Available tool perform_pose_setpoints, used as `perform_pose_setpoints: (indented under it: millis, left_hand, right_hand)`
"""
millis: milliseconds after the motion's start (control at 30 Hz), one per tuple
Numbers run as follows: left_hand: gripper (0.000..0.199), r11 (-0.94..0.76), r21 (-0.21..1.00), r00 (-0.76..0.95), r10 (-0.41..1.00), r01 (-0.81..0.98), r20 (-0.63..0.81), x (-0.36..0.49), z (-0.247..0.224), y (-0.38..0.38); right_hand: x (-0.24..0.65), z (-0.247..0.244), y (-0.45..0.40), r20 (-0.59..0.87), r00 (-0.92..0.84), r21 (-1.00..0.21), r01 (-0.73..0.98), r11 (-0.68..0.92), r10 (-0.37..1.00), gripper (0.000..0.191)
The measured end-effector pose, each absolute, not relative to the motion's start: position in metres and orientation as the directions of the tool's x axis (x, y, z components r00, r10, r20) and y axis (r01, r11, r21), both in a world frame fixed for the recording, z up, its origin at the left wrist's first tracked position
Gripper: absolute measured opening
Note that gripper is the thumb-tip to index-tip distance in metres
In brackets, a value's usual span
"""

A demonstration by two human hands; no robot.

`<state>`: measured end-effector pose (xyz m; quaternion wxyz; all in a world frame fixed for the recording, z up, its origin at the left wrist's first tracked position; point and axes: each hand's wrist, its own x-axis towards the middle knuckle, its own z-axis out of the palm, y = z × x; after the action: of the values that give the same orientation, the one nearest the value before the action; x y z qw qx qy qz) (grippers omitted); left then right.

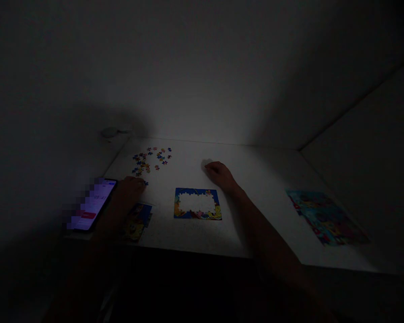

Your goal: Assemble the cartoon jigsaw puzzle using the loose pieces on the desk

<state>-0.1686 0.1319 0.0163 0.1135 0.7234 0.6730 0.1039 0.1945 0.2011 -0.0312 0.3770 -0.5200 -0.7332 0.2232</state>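
Cardboard jigsaw pieces, light, thin and stiff, best pinched by their edges, lie scattered on the white table; left hand has fingers low beside one blue piece, grip indiscernible; right hand rests empty, fingers loosely curled.

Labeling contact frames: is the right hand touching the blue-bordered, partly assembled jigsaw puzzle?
Apart. The head view shows the right hand on the white table, beyond the blue-bordered, partly assembled jigsaw puzzle, with bare table between them.
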Motion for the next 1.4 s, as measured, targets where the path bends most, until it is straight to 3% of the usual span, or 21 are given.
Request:
perform_pose_setpoints:
  millis: [433,833,1133,1400]
  left_hand:
    - [0.033,-0.058,0.277,0.074,0.996,0.959,-0.048,-0.166,0.021,0.131]
    - [0.005,-0.091,0.257,0.121,0.987,0.962,-0.102,-0.160,0.024,0.140]
    - [0.008,-0.190,0.270,0.221,0.971,0.944,-0.088,-0.141,0.022,0.141]
    - [0.021,-0.174,0.186,0.176,0.984,0.967,0.009,-0.124,0.017,0.164]
  right_hand:
    - [0.199,-0.040,0.205,0.288,-0.136,-0.750,0.584,0.311,0.948,0.036]
    - [0.196,-0.032,0.194,0.330,-0.156,-0.732,0.580,0.357,0.931,0.031]
    - [0.197,-0.030,0.191,0.339,-0.218,-0.695,0.598,0.400,0.915,0.028]
    - [0.199,-0.035,0.194,0.375,-0.241,-0.676,0.589,0.442,0.895,0.029]
